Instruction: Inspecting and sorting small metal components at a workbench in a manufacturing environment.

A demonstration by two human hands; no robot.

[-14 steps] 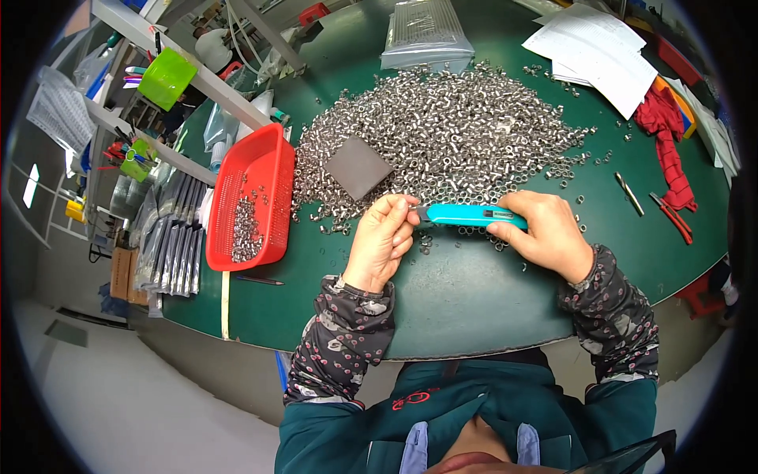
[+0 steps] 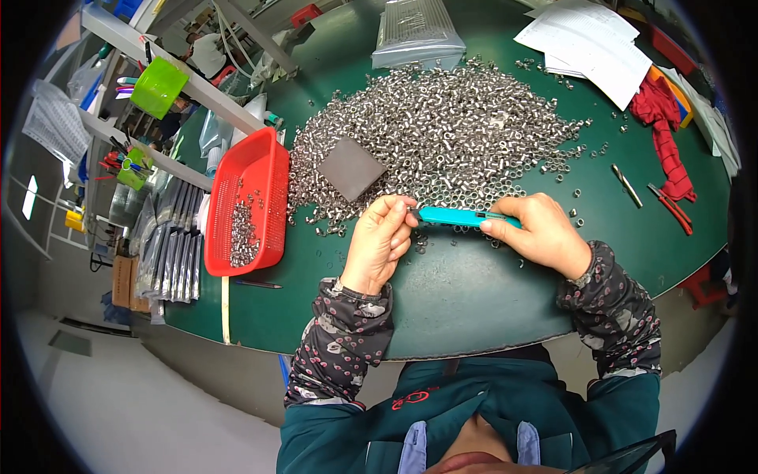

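Observation:
My right hand (image 2: 545, 235) is wrapped round the handle of a teal utility knife (image 2: 458, 216), which lies nearly level and points left. The tip of the knife meets the fingertips of my left hand (image 2: 382, 242), closed in a pinch. Whatever small piece is between those fingers is mostly hidden, and I cannot separate it from the dark blade end. Just beyond both hands spreads a big heap of small silvery metal rings (image 2: 450, 134). On the heap's near left part rests a dark grey square block (image 2: 352, 168).
Left of the heap stands a red perforated basket (image 2: 274, 225) with some metal pieces inside. A pen (image 2: 259, 284) lies near it. To the right are a metal rod (image 2: 626, 186), red-handled pliers (image 2: 671, 210), a red cloth (image 2: 667, 142) and papers (image 2: 584, 49). Bagged tubes (image 2: 418, 35) lie at the back.
The knife has rolled a little in my right hand and its tip has shifted slightly left against my left fingertips. The whole view has moved slightly.

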